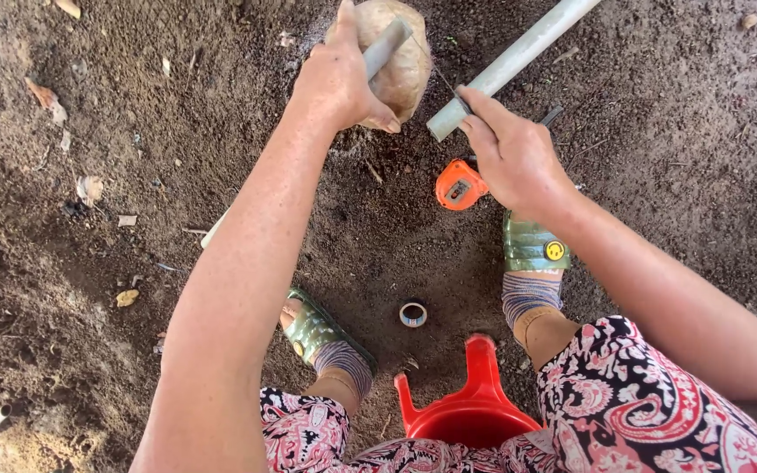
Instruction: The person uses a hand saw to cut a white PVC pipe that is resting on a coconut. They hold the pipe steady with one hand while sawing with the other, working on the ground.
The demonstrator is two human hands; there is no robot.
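Left hand [336, 81] clamps short grey pipe [385, 48] against coconut [400, 61]; right hand [512, 156] pinches long pipe [512, 63] end. Best w/ firm grip, ends aligned.

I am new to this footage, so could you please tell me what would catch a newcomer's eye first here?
At the top centre, the left hand grips a short grey pipe piece against a round brown coconut-like husk, while the right hand holds the end of a long grey pipe running off to the upper right. Below the right hand lies an orange tape measure on the dark soil. A red plastic stool stands out at the bottom centre, between the legs.
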